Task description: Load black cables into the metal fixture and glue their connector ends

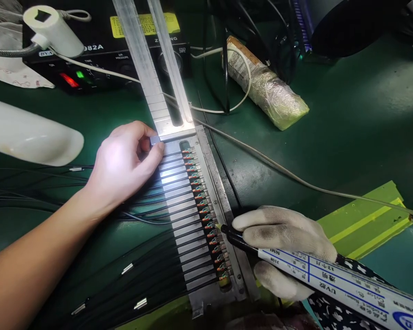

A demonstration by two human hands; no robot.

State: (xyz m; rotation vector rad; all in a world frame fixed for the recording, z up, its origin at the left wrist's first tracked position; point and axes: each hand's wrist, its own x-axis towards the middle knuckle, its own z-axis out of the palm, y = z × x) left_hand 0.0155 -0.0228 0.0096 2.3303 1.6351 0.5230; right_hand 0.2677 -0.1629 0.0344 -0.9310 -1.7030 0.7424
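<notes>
My bare left hand [122,158] pinches the upper left corner of a slotted metal fixture [174,195] between thumb and fingers. Several black cables [179,223] lie side by side across it, their ends with fine coloured wires and small metal connectors [203,203] lined up along a slot. In a white glove, my right hand [289,243] grips a black UV glue bottle [330,279] with a white and blue label. Its narrow nozzle [223,228] points left, at a connector in the lower half of the row; whether it touches is hard to tell.
Behind the fixture stands a black control unit [99,75] with lit switches, crossed by a metal rail [141,59]. A white lamp-like tube [30,130] is at left. A wrapped block [266,85] and a grey cord [271,162] lie on the green mat [347,137].
</notes>
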